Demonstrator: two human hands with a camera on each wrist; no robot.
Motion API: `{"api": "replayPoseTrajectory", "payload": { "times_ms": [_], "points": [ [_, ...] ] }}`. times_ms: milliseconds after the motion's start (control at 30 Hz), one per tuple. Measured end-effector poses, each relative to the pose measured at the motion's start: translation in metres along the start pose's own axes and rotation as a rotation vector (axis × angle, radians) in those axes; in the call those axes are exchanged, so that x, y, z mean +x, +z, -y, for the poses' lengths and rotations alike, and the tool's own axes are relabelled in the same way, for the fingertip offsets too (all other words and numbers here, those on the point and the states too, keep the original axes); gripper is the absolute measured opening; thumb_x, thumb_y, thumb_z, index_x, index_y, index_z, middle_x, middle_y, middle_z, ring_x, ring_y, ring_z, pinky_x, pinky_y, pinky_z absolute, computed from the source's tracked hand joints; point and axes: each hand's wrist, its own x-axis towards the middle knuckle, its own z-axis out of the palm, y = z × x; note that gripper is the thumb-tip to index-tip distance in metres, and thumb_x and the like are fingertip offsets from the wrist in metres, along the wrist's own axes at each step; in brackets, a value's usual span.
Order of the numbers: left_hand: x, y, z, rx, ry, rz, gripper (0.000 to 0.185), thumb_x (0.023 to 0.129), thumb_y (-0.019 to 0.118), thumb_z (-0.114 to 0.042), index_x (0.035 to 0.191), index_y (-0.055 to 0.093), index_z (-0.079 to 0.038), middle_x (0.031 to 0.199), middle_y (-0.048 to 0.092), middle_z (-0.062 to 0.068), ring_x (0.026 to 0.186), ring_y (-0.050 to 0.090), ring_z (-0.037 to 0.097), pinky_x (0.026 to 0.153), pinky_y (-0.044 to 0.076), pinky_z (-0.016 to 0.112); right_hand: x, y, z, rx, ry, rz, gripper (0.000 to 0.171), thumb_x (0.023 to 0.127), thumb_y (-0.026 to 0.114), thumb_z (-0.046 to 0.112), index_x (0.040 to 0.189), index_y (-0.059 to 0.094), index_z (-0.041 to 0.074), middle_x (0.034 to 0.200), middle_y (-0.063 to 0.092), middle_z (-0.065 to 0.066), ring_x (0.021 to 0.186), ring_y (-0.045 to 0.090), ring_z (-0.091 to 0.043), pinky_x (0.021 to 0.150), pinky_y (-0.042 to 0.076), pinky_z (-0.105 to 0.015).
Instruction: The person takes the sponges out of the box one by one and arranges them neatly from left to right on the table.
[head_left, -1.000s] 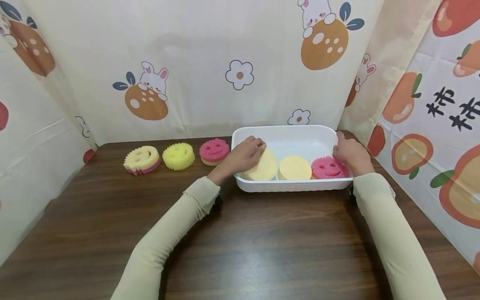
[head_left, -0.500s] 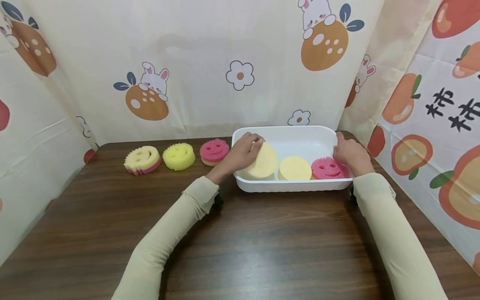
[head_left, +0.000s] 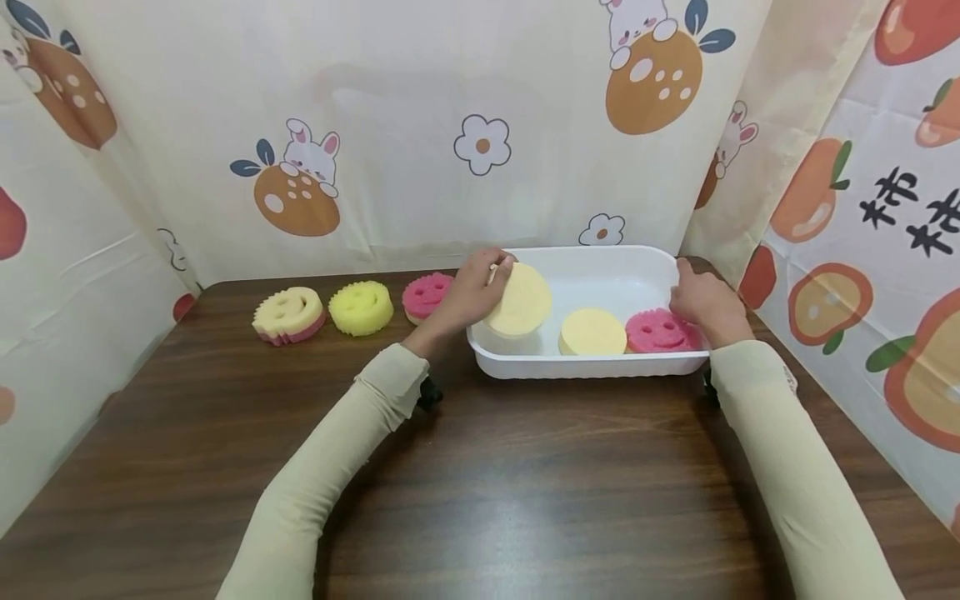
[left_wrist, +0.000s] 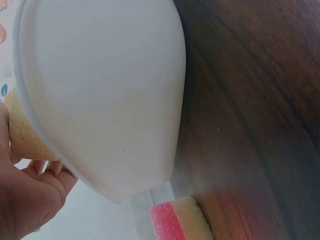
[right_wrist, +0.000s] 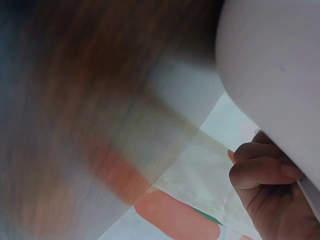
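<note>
Head view: left hand [head_left: 467,293] pinches pale yellow round foam sponge [head_left: 519,302], tilted, lifted over left end of white plastic rectangular tub [head_left: 592,367]; right hand [head_left: 701,303] fingers curl on tub's right rim beside pink smiley sponge [head_left: 660,331].

Bright, even light in head view; soft glare on table [head_left: 480,533] near front edge, faint arm shadows. Wide-angle bend at edges. Both wrist views blurred, esp. right.

Long pale cream-green sleeves [head_left: 337,467] to both wrists; hands bare; dark strap edge under each cuff.
</note>
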Motion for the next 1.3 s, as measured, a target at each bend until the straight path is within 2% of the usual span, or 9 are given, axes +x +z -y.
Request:
{"api": "replayPoseTrajectory", "payload": {
  "times_ms": [133, 333, 633, 867, 1133, 1300],
  "points": [
    [-0.001, -0.007, 0.000, -0.040, -0.042, -0.002, 0.039, 0.107, 0.039, -0.031, 0.126, 0.060, -0.005, 0.134, 0.058, 0.014, 0.133, 0.050, 0.027, 0.115, 0.037, 0.045, 0.000, -0.003, 0.001, -0.003, 0.001, 0.003, 0.076, 0.098, 0.049, 0.027, 0.157, 0.008, 0.001, 0.130, 0.045, -0.038, 0.110, 0.052, -0.053, 0.090, 0.045, -0.071],
    [-0.004, -0.017, 0.000, -0.097, -0.082, -0.019, 0.036, 0.107, 0.037, -0.030, 0.124, 0.060, -0.007, 0.130, 0.059, 0.013, 0.123, 0.053, 0.025, 0.110, 0.040, 0.047, 0.000, -0.005, 0.001, 0.005, 0.007, 0.008, 0.076, 0.099, 0.047, 0.027, 0.157, 0.005, 0.002, 0.132, 0.044, -0.039, 0.111, 0.051, -0.054, 0.091, 0.045, -0.071],
    [-0.013, -0.024, 0.001, -0.100, -0.114, -0.046, 0.035, 0.107, 0.035, -0.026, 0.123, 0.060, -0.006, 0.127, 0.059, 0.015, 0.116, 0.052, 0.025, 0.107, 0.040, 0.046, -0.001, -0.001, 0.000, 0.007, 0.008, 0.017, 0.075, 0.099, 0.047, 0.027, 0.157, 0.006, 0.001, 0.131, 0.043, -0.039, 0.110, 0.051, -0.053, 0.091, 0.045, -0.071],
    [-0.020, -0.033, 0.007, -0.079, -0.133, -0.044, 0.037, 0.107, 0.035, -0.027, 0.126, 0.059, -0.005, 0.123, 0.061, 0.015, 0.110, 0.053, 0.026, 0.103, 0.043, 0.045, -0.003, -0.001, 0.002, 0.001, 0.008, 0.008, 0.075, 0.099, 0.048, 0.027, 0.156, 0.009, 0.000, 0.127, 0.046, -0.038, 0.108, 0.053, -0.053, 0.090, 0.046, -0.071],
    [-0.025, -0.045, 0.012, -0.082, -0.174, -0.048, 0.041, 0.107, 0.035, -0.033, 0.130, 0.058, -0.009, 0.131, 0.060, 0.012, 0.113, 0.054, 0.025, 0.104, 0.042, 0.044, -0.001, -0.005, 0.000, -0.005, 0.015, -0.008, 0.075, 0.099, 0.046, 0.028, 0.157, 0.006, 0.001, 0.131, 0.044, -0.039, 0.110, 0.051, -0.054, 0.092, 0.044, -0.072],
    [-0.028, -0.049, 0.017, -0.072, -0.183, -0.056, 0.039, 0.107, 0.036, -0.031, 0.128, 0.060, -0.008, 0.131, 0.061, 0.013, 0.116, 0.054, 0.026, 0.105, 0.042, 0.044, -0.001, -0.003, 0.000, 0.008, 0.006, 0.004, 0.075, 0.100, 0.046, 0.028, 0.157, 0.006, 0.001, 0.131, 0.044, -0.039, 0.110, 0.050, -0.054, 0.091, 0.045, -0.071]
  ]
}}
